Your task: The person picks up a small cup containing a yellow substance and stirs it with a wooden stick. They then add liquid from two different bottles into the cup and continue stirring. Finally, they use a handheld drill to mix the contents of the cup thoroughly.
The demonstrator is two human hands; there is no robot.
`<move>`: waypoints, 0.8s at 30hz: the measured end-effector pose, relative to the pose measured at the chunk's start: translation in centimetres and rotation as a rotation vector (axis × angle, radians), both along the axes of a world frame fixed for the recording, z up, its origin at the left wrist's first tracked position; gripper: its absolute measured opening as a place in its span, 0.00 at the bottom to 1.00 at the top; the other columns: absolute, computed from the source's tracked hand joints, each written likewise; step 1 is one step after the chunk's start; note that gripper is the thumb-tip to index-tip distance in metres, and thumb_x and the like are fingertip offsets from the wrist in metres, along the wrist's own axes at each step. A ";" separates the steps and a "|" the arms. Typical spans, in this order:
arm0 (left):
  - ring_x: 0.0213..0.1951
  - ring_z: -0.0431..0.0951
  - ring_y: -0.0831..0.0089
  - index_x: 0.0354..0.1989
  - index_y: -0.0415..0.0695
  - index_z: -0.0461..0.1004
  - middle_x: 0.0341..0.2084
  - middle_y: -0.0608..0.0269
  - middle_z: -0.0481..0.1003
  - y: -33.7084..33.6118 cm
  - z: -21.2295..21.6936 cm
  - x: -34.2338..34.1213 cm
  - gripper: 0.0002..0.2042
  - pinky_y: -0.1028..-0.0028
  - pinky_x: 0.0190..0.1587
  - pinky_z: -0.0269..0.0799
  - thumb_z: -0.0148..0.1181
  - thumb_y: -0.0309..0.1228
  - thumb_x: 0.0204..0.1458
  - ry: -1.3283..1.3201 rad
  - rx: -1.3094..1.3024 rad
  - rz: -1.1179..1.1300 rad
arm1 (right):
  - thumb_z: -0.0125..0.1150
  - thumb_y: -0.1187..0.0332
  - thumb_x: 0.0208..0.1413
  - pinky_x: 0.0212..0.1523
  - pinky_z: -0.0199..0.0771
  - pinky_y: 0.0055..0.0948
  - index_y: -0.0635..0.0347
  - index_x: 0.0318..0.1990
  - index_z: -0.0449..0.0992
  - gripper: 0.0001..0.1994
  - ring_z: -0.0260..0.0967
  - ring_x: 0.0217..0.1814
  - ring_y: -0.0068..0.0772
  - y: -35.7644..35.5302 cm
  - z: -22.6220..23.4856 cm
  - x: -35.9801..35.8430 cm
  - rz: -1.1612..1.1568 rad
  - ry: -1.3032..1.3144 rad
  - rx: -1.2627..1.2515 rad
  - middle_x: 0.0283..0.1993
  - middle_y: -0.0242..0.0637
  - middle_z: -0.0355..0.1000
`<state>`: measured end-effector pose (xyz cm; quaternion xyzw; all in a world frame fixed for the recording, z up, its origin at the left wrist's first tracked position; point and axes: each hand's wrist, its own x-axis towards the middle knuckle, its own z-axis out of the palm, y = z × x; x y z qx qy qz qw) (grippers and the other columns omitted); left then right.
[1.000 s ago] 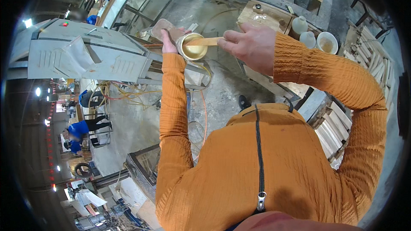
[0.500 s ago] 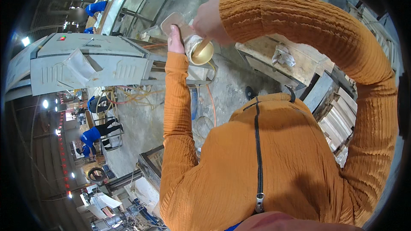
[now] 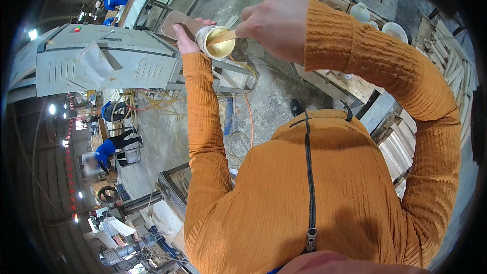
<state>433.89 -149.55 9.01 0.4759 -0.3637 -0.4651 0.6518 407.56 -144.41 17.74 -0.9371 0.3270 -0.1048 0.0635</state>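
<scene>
My left hand (image 3: pixel 188 42) is closed around a flat, rounded, tan board (image 3: pixel 172 19) and a small cup (image 3: pixel 202 38). The cup's outside is whitish and smeared, and pale yellow paste (image 3: pixel 223 48) shows inside it. From the right, my right hand (image 3: pixel 274 25) grips a flat wooden stick (image 3: pixel 229 36), its far end down in the cup. The fingers of my left hand are partly hidden behind the board and the cup.
A grey metal machine cabinet (image 3: pixel 61 66) stands at the left. Cables and hoses (image 3: pixel 152 102) trail over the concrete floor (image 3: pixel 162 137). At the right are a wooden bench, white containers (image 3: pixel 394 31) and stacked wood strips (image 3: pixel 393 144). People in blue (image 3: pixel 105 152) are farther off.
Both hands have shifted; the cup and board moved left and up. My right hand has drawn back to the right, the stick now lying flatter across the cup's rim.
</scene>
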 end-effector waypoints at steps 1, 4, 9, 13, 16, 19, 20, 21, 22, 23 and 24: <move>0.33 0.75 0.51 0.40 0.30 0.64 0.29 0.43 0.72 0.3 0.0 -0.1 0.36 0.57 0.38 0.73 0.28 0.59 0.54 -0.002 0.009 -0.014 | 0.52 0.78 0.44 0.39 0.74 0.31 0.53 0.40 0.75 0.14 0.70 0.39 0.35 -0.1 0.2 0.1 0.015 -0.006 0.026 0.36 0.31 0.71; 0.33 0.74 0.51 0.39 0.31 0.63 0.29 0.43 0.72 0.5 -0.2 -0.3 0.35 0.58 0.39 0.73 0.27 0.59 0.54 -0.104 -0.081 -0.050 | 0.53 0.77 0.43 0.38 0.73 0.31 0.53 0.38 0.75 0.13 0.69 0.39 0.36 0.1 0.7 0.4 0.014 0.119 0.065 0.37 0.30 0.70; 0.42 0.70 0.55 0.44 0.34 0.62 0.36 0.48 0.70 1.3 0.4 0.3 0.34 0.60 0.47 0.67 0.24 0.57 0.56 0.060 -0.058 0.078 | 0.54 0.75 0.44 0.36 0.72 0.30 0.53 0.38 0.75 0.11 0.70 0.36 0.35 1.2 -2.0 -0.7 0.055 -0.186 -0.101 0.37 0.31 0.72; 0.44 0.70 0.53 0.45 0.33 0.61 0.38 0.45 0.70 1.7 0.4 1.0 0.35 0.58 0.49 0.66 0.24 0.58 0.55 0.093 -0.066 0.109 | 0.51 0.75 0.46 0.38 0.72 0.29 0.50 0.40 0.74 0.13 0.68 0.39 0.32 1.3 -2.1 -0.4 -0.001 -0.240 -0.187 0.42 0.27 0.71; 0.44 0.70 0.52 0.46 0.32 0.61 0.39 0.44 0.70 1.5 0.2 0.8 0.36 0.58 0.50 0.66 0.24 0.58 0.55 0.085 -0.064 0.090 | 0.51 0.76 0.46 0.38 0.72 0.30 0.50 0.40 0.74 0.13 0.69 0.37 0.33 1.0 -2.6 1.2 -0.029 -0.148 -0.081 0.45 0.27 0.70; 0.44 0.70 0.51 0.47 0.31 0.60 0.39 0.42 0.70 1.8 0.5 1.6 0.37 0.58 0.50 0.66 0.25 0.59 0.54 0.057 -0.042 0.102 | 0.50 0.77 0.46 0.37 0.73 0.32 0.50 0.41 0.74 0.15 0.69 0.35 0.37 0.6 -3.3 1.7 0.047 -0.166 -0.006 0.47 0.27 0.70; 0.44 0.70 0.51 0.47 0.31 0.60 0.39 0.41 0.70 1.7 0.6 1.4 0.37 0.58 0.50 0.66 0.25 0.59 0.54 0.003 -0.040 0.086 | 0.50 0.77 0.45 0.36 0.73 0.32 0.50 0.41 0.74 0.15 0.69 0.34 0.38 0.6 -3.5 1.7 0.042 -0.160 0.017 0.46 0.28 0.70; 0.44 0.70 0.51 0.47 0.31 0.60 0.39 0.41 0.70 1.7 0.7 1.2 0.37 0.58 0.50 0.66 0.25 0.60 0.54 -0.051 -0.039 0.069 | 0.50 0.77 0.45 0.36 0.73 0.33 0.50 0.41 0.74 0.15 0.69 0.34 0.39 0.7 -3.7 1.6 0.037 -0.153 0.039 0.45 0.28 0.70; 0.44 0.70 0.51 0.47 0.31 0.60 0.38 0.41 0.70 1.7 0.9 1.1 0.37 0.57 0.50 0.66 0.25 0.60 0.54 -0.047 -0.043 0.077 | 0.50 0.77 0.45 0.36 0.74 0.34 0.50 0.41 0.73 0.15 0.69 0.33 0.40 0.9 -3.5 1.5 0.037 -0.148 0.062 0.44 0.29 0.71; 0.44 0.70 0.51 0.47 0.31 0.60 0.38 0.41 0.70 1.8 1.1 0.9 0.37 0.57 0.50 0.66 0.25 0.60 0.54 -0.042 -0.047 0.084 | 0.50 0.77 0.45 0.35 0.74 0.33 0.50 0.41 0.73 0.15 0.69 0.33 0.40 1.2 -3.3 1.5 0.028 -0.137 0.059 0.43 0.29 0.71; 0.43 0.70 0.51 0.46 0.31 0.60 0.37 0.41 0.70 1.8 1.2 0.8 0.37 0.57 0.50 0.66 0.25 0.60 0.54 -0.038 -0.050 0.091 | 0.50 0.77 0.45 0.35 0.74 0.33 0.50 0.41 0.73 0.15 0.69 0.33 0.40 1.6 -3.3 1.5 0.019 -0.125 0.057 0.42 0.29 0.71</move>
